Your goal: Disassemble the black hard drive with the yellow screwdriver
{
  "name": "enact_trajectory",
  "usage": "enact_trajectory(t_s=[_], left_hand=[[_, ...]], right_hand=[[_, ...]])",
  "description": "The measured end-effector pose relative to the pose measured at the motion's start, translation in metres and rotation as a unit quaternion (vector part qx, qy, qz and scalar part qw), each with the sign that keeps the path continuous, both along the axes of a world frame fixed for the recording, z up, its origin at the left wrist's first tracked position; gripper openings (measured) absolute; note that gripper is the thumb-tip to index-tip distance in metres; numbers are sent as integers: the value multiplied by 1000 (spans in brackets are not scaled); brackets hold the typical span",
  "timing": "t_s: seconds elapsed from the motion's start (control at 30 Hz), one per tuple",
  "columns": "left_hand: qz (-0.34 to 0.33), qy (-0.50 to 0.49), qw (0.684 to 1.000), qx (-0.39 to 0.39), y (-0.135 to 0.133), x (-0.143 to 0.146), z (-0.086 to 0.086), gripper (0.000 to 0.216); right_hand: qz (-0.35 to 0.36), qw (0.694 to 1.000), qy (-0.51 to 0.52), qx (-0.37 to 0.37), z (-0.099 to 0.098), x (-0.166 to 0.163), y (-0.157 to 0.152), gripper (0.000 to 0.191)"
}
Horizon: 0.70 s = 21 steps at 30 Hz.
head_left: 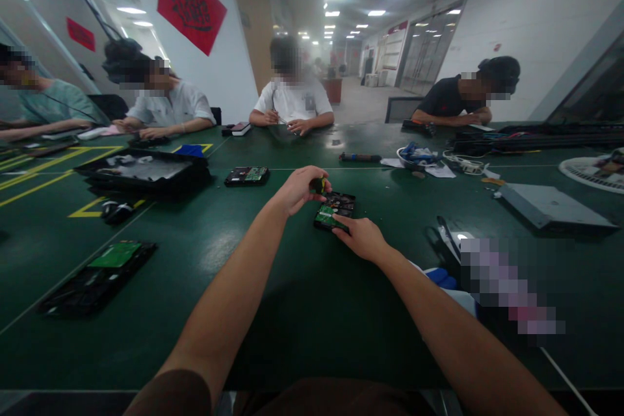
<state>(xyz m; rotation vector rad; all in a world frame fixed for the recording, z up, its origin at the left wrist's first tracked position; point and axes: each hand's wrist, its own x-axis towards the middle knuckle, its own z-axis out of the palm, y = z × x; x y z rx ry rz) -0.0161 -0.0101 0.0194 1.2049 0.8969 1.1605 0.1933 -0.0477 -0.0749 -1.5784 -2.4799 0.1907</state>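
In the middle of the table lies a hard drive (326, 214), its green circuit board facing up. My left hand (301, 191) is closed around the black and yellow handle of a screwdriver (318, 184), held over the drive's far part. The screwdriver's shaft and tip are too small and hidden to make out. From the near right side, my right hand (361, 236) grips the drive, with fingers lying on the board and along its edge.
Other drives lie at the far left (247, 175) and near left (104, 273). A black tray (146, 172) stands to the left. On the right are a grey metal box (556, 207) and a bowl of blue items (416, 155). Several people sit opposite.
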Motion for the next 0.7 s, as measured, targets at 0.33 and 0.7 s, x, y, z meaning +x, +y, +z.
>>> enact_trajectory(t_s=[0.33, 0.7], left_hand=[[83, 81, 991, 60, -2, 1, 4, 20], [87, 55, 994, 48, 1, 0, 0, 21]], right_hand=[[1, 1000, -4, 1, -1, 0, 0, 56], [1, 1000, 2, 4, -1, 0, 0, 55]])
